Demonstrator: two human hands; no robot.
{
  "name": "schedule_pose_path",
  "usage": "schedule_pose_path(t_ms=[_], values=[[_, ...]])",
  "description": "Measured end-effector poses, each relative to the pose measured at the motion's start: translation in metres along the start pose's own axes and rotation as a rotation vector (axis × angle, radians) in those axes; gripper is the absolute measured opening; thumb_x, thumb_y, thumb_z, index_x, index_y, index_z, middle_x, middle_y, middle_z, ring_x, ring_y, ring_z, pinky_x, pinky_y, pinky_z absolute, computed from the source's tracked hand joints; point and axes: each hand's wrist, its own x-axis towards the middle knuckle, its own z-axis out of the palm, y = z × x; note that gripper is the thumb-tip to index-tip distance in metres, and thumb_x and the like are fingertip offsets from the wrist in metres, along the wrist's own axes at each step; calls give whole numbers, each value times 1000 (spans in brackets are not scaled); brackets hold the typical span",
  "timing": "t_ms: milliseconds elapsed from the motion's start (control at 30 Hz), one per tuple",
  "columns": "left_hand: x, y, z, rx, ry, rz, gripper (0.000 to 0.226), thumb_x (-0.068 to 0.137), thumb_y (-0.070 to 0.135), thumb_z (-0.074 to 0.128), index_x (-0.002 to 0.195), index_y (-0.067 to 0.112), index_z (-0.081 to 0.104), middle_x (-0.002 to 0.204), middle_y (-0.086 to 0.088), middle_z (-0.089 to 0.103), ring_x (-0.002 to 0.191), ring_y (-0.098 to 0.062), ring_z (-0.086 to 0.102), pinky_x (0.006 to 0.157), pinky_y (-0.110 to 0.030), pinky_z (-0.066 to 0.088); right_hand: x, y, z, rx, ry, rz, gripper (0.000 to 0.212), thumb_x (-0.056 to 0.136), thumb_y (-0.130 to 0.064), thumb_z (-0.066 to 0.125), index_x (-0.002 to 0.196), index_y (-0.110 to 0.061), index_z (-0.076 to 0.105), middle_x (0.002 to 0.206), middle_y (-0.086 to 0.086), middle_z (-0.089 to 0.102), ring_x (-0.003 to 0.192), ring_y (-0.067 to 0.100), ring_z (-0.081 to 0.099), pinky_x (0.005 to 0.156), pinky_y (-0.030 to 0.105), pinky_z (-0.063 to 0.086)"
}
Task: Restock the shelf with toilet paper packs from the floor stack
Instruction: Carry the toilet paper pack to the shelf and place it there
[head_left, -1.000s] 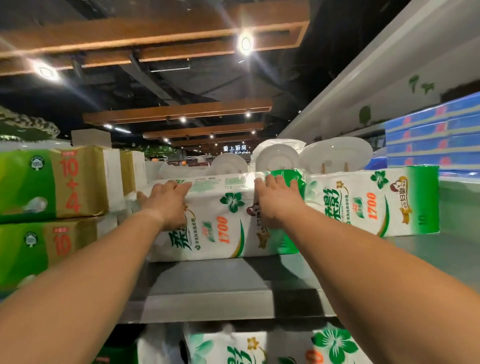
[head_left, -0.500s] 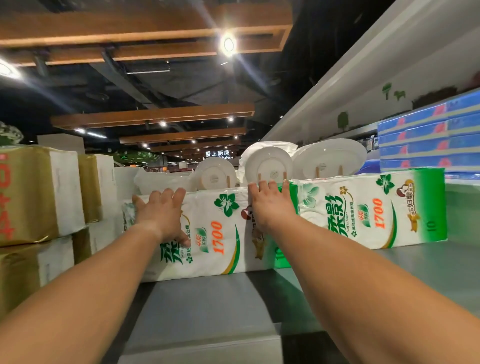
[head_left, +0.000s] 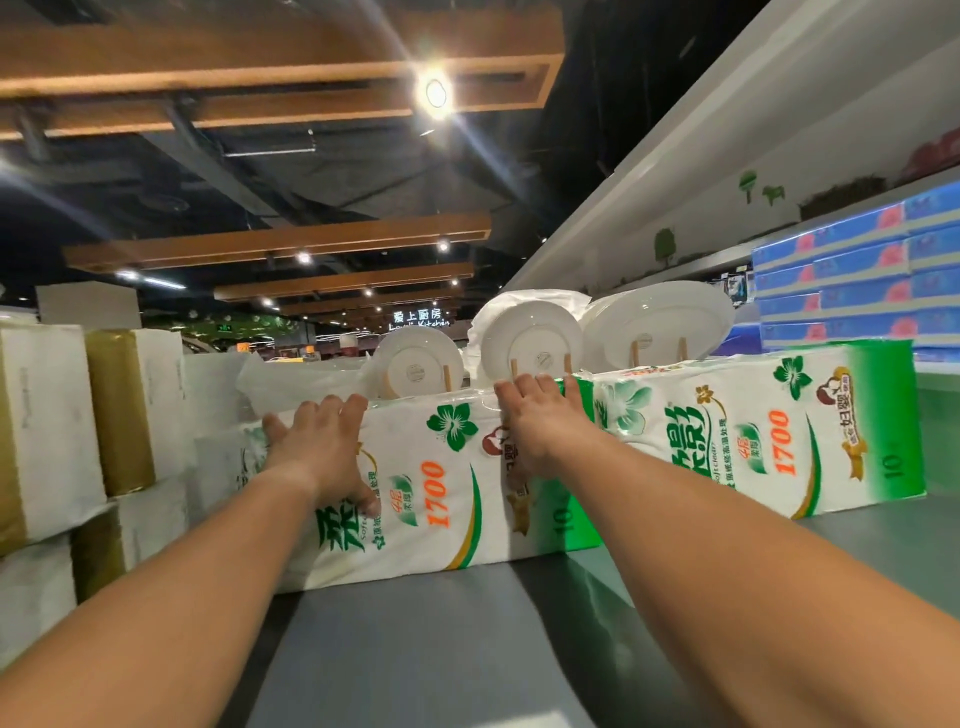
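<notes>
A white and green toilet paper pack (head_left: 441, 493) marked 1700 lies on the grey top shelf (head_left: 467, 639), well back from its front edge. My left hand (head_left: 322, 447) lies flat on the pack's left front face with fingers over its top edge. My right hand (head_left: 540, 421) presses on the pack's upper right part, fingers hooked over the top. A second identical pack (head_left: 769, 436) stands right beside it on the right, touching it.
White and gold packs (head_left: 67, 431) are stacked at the left end of the shelf. White plates on stands (head_left: 530, 343) show behind the packs. Blue packs (head_left: 857, 280) pile up at the far right.
Both hands have pushed the pack further back along the shelf, away from the front edge. The view has risen and moved closer.
</notes>
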Motion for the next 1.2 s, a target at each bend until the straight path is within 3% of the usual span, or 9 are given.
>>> schedule_pose_path(t_ms=[200, 400, 500, 567, 667, 767, 1200], values=[[1, -4, -3, 0, -31, 33, 127, 54, 68, 90, 151, 28, 19, 148, -4, 42, 138, -30, 38, 109, -60, 30, 3, 1, 0, -14, -21, -6, 117, 73, -34, 91, 159, -22, 14, 161, 11, 26, 152, 35, 18, 124, 61, 1], [3, 1, 0, 6, 3, 24, 128, 50, 72, 89, 149, 28, 21, 144, -4, 42, 135, -29, 40, 107, -60, 30, 4, 1, -2, -35, -13, 25, 118, 71, -37, 91, 159, -23, 15, 161, 10, 27, 153, 35, 18, 124, 61, 0], [-4, 2, 3, -2, 22, 22, 142, 59, 69, 87, 158, 30, -8, 165, -11, 9, 154, -37, 8, 117, -69, 13, -3, -7, -4, -112, -26, 78, 120, 81, -44, 83, 163, -19, -1, 168, 17, 10, 156, 41, -2, 123, 63, -6], [-13, 7, 2, 23, 42, 36, 145, 67, 64, 85, 155, 33, -27, 168, -11, -14, 155, -39, -16, 117, -74, -2, -11, -17, -8, -142, -22, 109, 111, 92, -47, 69, 162, -18, -12, 170, 18, -5, 154, 44, -14, 122, 63, -8], [-33, 14, -3, 12, -8, 57, 138, 77, 54, 82, 155, 35, -30, 168, -9, -24, 153, -39, -26, 118, -73, -9, -26, -30, -11, -147, -23, 90, 117, 90, -44, 73, 161, -18, -16, 170, 18, -9, 154, 45, -14, 122, 64, -6], [-53, 14, -16, -51, -50, 31, 132, 80, 53, 80, 158, 35, -24, 170, -7, -22, 154, -37, -24, 120, -70, -7, -45, -32, -12, -134, -33, 58, 128, 81, -52, 81, 162, -20, -13, 170, 17, -6, 154, 45, -12, 121, 64, -6], [-155, 36, -68, -124, -97, 87, 125, 80, 68, 72, 161, 36, -17, 172, -6, -6, 157, -36, -10, 120, -71, 0, -178, -15, -65, -131, -88, 101, 129, 77, -68, 76, 163, -20, -6, 170, 20, -1, 155, 46, -7, 121, 66, -5]])
